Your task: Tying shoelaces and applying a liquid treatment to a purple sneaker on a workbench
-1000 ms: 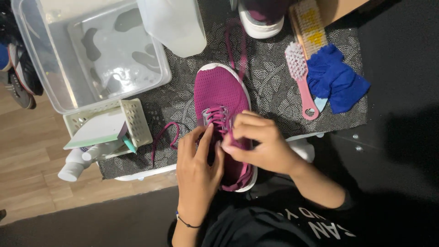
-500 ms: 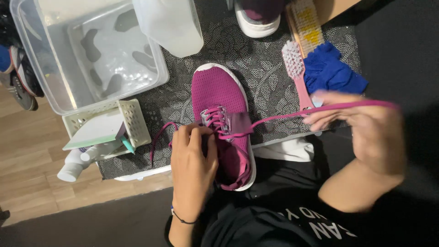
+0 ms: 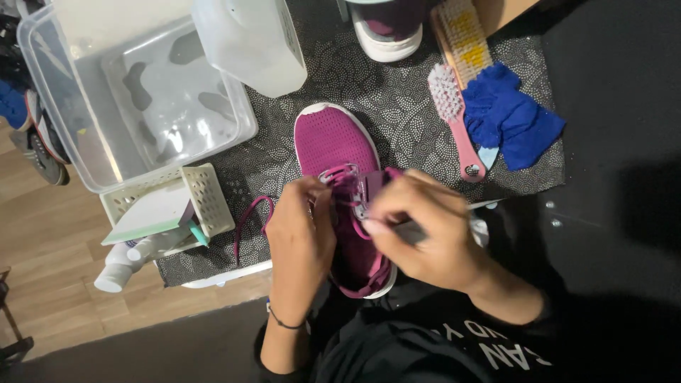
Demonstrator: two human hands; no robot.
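A magenta sneaker [image 3: 333, 142] with a white sole lies toe-away on a dark patterned mat [image 3: 397, 106]. My left hand [image 3: 301, 234] rests on the shoe's left side and pinches the lacing near the eyelets. My right hand [image 3: 425, 230] is over the tongue, its fingers closed on the magenta shoelace [image 3: 362, 186]. A loose loop of the same lace trails left of the shoe on the mat. Both hands hide the shoe's heel half.
A clear plastic tub [image 3: 142, 99] with water sits far left, a white jug [image 3: 252, 42] behind the shoe. A small basket [image 3: 202, 202] and white bottle [image 3: 117, 269] lie left. A pink brush [image 3: 454, 113], yellow-bristled brush [image 3: 464, 35], blue cloth [image 3: 511, 117] and second shoe [image 3: 386, 25] are far right.
My right hand had pulled the lace out far to the right; it has come back over the shoe's tongue. The left hand has stayed on the shoe.
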